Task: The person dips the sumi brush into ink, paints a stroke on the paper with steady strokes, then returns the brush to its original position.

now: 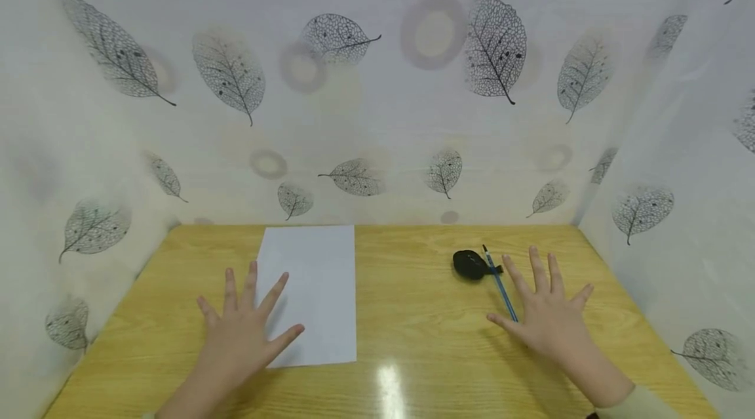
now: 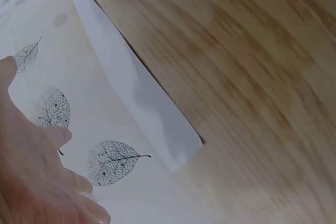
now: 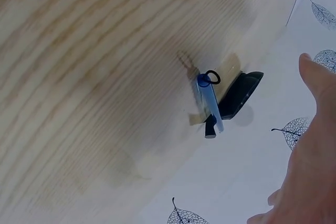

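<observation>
My left hand (image 1: 238,335) is spread over the left edge of a white sheet of paper (image 1: 318,294); whether it touches the sheet, I cannot tell. Nothing is between its fingers. On the right, my right hand (image 1: 553,319) is also spread, with nothing held. Just left of it lies a slim blue pen-like stick (image 1: 501,289) with a dark tip, its near end close to my thumb. The stick crosses the short tab of a black rounded object (image 1: 469,265), whose kind I cannot make out. Both also show in the right wrist view, the black object (image 3: 241,95) behind the blue stick (image 3: 211,100).
The wooden table (image 1: 407,301) carries these things. Pale sheeting (image 1: 383,111) printed with leaves rises behind it and along both sides. A bright light reflection lies at the table's near middle.
</observation>
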The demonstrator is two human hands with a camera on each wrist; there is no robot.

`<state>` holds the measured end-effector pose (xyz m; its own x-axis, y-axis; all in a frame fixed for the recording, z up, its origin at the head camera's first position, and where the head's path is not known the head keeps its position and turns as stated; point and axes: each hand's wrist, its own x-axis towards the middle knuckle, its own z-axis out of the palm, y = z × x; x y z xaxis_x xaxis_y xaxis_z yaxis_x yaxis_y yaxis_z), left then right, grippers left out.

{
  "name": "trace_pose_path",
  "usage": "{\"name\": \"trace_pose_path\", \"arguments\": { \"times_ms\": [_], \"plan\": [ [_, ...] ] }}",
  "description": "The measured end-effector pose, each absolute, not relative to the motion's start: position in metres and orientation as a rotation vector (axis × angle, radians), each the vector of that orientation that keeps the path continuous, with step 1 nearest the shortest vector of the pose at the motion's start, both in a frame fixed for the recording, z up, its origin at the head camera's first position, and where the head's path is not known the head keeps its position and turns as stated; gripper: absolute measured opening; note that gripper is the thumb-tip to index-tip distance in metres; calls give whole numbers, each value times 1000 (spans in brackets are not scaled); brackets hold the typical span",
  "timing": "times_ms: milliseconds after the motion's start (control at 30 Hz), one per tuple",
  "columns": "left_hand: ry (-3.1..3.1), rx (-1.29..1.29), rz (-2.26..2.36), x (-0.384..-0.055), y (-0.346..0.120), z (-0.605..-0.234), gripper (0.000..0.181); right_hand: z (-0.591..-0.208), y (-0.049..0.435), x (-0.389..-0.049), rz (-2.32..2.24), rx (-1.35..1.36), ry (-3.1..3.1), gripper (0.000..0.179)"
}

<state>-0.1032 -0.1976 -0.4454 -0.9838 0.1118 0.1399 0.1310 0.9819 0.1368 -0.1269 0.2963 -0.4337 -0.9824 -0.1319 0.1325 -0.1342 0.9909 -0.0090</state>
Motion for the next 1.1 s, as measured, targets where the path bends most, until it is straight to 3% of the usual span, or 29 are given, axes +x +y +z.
{"name": "trace_pose_path", "arguments": {
  "times_ms": [500,733,933,1100],
  "plan": [
    [-2963,-245,-245,-103,-216,-447,85,-430,315,-135,-6,311,-2858,114],
    [-2950,-317,-237,-104,-228,-445,81,-423,332,-142,-67,416,-2750,106],
    [-2875,-419,-215,-105,-238,-441,75,-416,345,-147,-115,551,-2645,88],
    [-2838,-499,-204,-106,-245,-437,74,-411,352,-152,-133,651,-2552,94]
  ]
}}
